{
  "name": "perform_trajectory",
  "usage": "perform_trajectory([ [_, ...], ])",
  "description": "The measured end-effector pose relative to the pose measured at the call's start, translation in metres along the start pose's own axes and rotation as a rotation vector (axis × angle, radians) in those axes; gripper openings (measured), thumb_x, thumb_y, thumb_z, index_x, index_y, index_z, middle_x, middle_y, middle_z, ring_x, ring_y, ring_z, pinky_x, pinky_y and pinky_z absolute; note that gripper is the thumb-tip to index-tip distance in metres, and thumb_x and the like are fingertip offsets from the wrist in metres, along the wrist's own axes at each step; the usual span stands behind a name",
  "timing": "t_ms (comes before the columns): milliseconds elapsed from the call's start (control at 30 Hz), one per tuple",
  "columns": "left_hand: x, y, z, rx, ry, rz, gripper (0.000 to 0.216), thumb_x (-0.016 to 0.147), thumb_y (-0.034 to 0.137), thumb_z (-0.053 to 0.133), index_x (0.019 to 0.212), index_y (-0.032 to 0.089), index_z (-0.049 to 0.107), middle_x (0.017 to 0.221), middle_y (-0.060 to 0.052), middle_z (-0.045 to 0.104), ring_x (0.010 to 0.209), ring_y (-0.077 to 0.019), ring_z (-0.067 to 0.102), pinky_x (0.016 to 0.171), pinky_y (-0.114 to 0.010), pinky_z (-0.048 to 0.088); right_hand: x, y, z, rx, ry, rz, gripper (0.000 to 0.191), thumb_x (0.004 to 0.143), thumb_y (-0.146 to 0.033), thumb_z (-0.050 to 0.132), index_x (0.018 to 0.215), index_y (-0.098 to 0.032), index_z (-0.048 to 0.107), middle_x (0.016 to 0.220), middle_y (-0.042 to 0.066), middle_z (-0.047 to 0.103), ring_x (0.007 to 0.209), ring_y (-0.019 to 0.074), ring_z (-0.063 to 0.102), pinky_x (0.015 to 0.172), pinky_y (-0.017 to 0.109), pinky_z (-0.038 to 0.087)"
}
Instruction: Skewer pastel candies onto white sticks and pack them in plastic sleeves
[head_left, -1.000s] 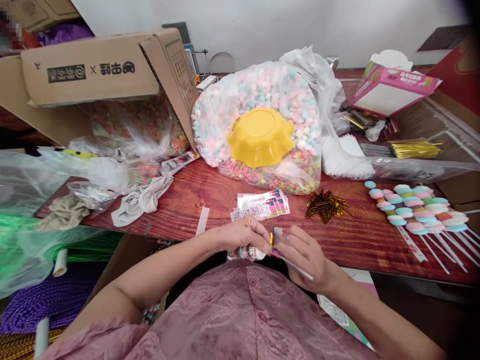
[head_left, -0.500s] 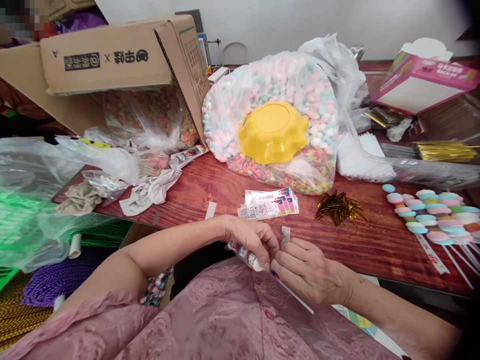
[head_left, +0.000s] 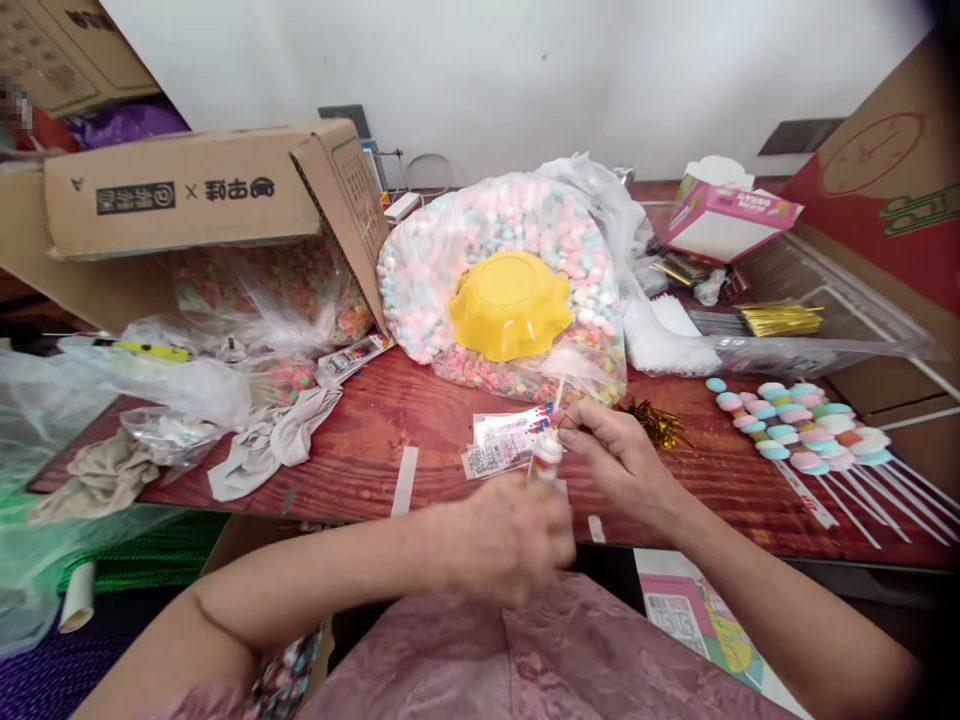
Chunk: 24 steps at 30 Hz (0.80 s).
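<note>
My left hand, smeared by motion, is wrapped round a candy skewer in clear film. The skewer stands upright, its white stick pointing up and away from me. Thumb and fingers of my right hand are pinched together at the neck of the wrapping, beside the stick; what lies between the fingertips is too small to make out. Just behind the hands are printed sachets in a loose stack. Gold twist ties lie in a pile, partly hidden behind my right hand.
A yellow scalloped bowl rests upside down on a big bag of marshmallows. Finished candy skewers lie at the right, near a clear plastic tray. An open cardboard box and a grey cloth are at the left.
The skewer has swung from low against my shirt, stick downward, to upright over the table edge. Both hands moved with it, the right one forward. The view has shifted to the right.
</note>
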<state>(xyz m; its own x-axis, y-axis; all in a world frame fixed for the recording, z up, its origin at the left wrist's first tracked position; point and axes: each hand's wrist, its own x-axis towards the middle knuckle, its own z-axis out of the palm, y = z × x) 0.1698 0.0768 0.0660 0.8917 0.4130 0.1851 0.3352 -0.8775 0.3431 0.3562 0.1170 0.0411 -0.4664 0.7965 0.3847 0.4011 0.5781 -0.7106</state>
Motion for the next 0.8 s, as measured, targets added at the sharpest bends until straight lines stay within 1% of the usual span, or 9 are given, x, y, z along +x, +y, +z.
perform_trajectory([
  [100,0.004,-0.039,0.021,-0.386,0.301,-0.367,0.027,0.094,0.024,0.042,0.091,0.014,0.067,0.084,-0.007,0.064,0.079,-0.0167,0.058,0.071,-0.028,0.047,-0.002,-0.010,0.010,0.317,-0.181,0.116,0.018,0.089,-0.023,0.049,0.071,-0.019,0.049,0.067,-0.003,0.050,0.062,0.0112,0.044,0.058,0.024,0.036],
  [167,0.005,-0.056,0.022,-0.528,0.581,-0.450,0.029,0.096,0.030,0.043,0.107,0.016,0.066,0.103,-0.009,0.065,0.097,-0.0197,0.060,0.085,-0.033,0.049,-0.006,-0.009,0.020,0.416,-0.272,0.160,0.019,0.087,-0.024,0.048,0.069,-0.019,0.048,0.064,-0.003,0.050,0.060,0.0112,0.044,0.057,0.024,0.037],
  [233,0.003,-0.058,0.020,-0.568,0.785,-0.460,0.035,0.090,0.038,0.057,0.121,0.021,0.062,0.129,-0.011,0.058,0.122,-0.0245,0.050,0.102,-0.039,0.041,-0.007,-0.003,0.026,0.321,-0.158,0.139,0.019,0.087,-0.023,0.049,0.068,-0.020,0.046,0.062,-0.003,0.048,0.059,0.0116,0.043,0.056,0.024,0.035],
  [300,0.000,-0.051,0.024,-0.717,0.863,-0.501,0.051,0.086,0.041,0.063,0.134,0.025,0.052,0.140,-0.011,0.049,0.133,-0.0252,0.041,0.109,-0.041,0.035,-0.004,0.001,0.027,0.111,0.057,-0.028,0.017,0.087,-0.018,0.049,0.070,-0.020,0.047,0.064,-0.001,0.049,0.061,0.0131,0.043,0.059,0.027,0.035],
  [400,-0.007,-0.039,0.037,-1.175,0.604,-0.506,0.056,0.086,0.044,0.063,0.136,0.022,0.049,0.128,-0.012,0.057,0.119,-0.0222,0.053,0.100,-0.038,0.043,0.002,0.000,0.029,-0.070,0.252,-0.373,0.013,0.086,-0.010,0.047,0.079,-0.020,0.052,0.072,0.003,0.056,0.068,0.0158,0.047,0.066,0.031,0.037],
  [467,-0.013,-0.035,0.043,-1.293,0.379,-0.457,0.049,0.082,0.045,0.067,0.120,0.016,0.060,0.109,-0.009,0.063,0.101,-0.0194,0.058,0.092,-0.034,0.047,0.004,-0.001,0.033,-0.057,0.303,-0.430,0.014,0.087,-0.009,0.046,0.081,-0.020,0.053,0.072,0.002,0.056,0.067,0.0158,0.047,0.067,0.031,0.038],
  [567,-0.023,-0.033,0.044,-1.112,0.425,-0.510,0.038,0.085,0.041,0.063,0.111,0.013,0.063,0.093,-0.006,0.064,0.086,-0.0155,0.058,0.084,-0.030,0.048,0.003,-0.001,0.043,0.101,0.297,-0.202,0.015,0.089,-0.017,0.049,0.075,-0.020,0.052,0.068,0.000,0.053,0.065,0.0147,0.046,0.064,0.029,0.037],
  [667,-0.035,-0.027,0.036,-0.726,0.495,-0.595,0.030,0.091,0.033,0.053,0.110,0.013,0.064,0.088,-0.006,0.064,0.081,-0.0161,0.058,0.078,-0.029,0.048,-0.002,0.001,0.060,0.490,0.139,0.141,0.019,0.088,-0.029,0.054,0.071,-0.019,0.052,0.065,-0.001,0.052,0.061,0.0128,0.047,0.058,0.026,0.039],
  [800,-0.064,-0.002,0.021,-0.137,0.303,-0.687,0.030,0.092,0.020,0.040,0.097,0.015,0.069,0.096,-0.012,0.068,0.090,-0.0212,0.062,0.084,-0.034,0.048,-0.016,-0.010,0.100,0.820,-0.142,0.309,0.024,0.089,-0.031,0.049,0.069,-0.019,0.052,0.051,-0.004,0.045,0.044,0.0095,0.040,0.043,0.023,0.037],
])
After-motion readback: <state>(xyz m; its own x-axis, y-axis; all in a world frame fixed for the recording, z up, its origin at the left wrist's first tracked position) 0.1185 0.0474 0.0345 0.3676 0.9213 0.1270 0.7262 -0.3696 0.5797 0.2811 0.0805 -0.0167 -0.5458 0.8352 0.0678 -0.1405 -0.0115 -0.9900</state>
